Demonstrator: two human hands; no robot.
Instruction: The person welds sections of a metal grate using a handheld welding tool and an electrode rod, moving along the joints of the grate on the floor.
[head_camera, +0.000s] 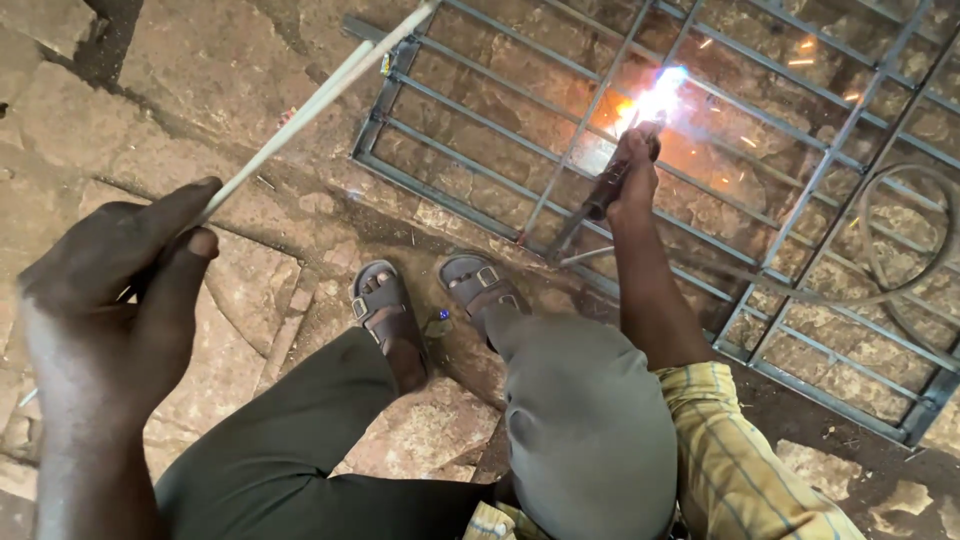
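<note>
My right hand (635, 170) grips a dark welding electrode holder (605, 190) and presses its tip against a bar of a grey metal grille (470, 205) lying on the ground. A bright white-blue arc (660, 100) burns at the tip and sparks fly off to the upper right. My left hand (120, 300) is raised at the left and is closed on a few thin pale welding rods (320, 100) that slant up toward the top of the view. I squat with both sandalled feet (430, 300) at the grille's near edge.
The ground is uneven brown stone slabs (200, 70). A grey cable (900, 270) loops over the right part of the grille. A small dark blue object (441, 318) lies between my feet. My knees fill the lower middle.
</note>
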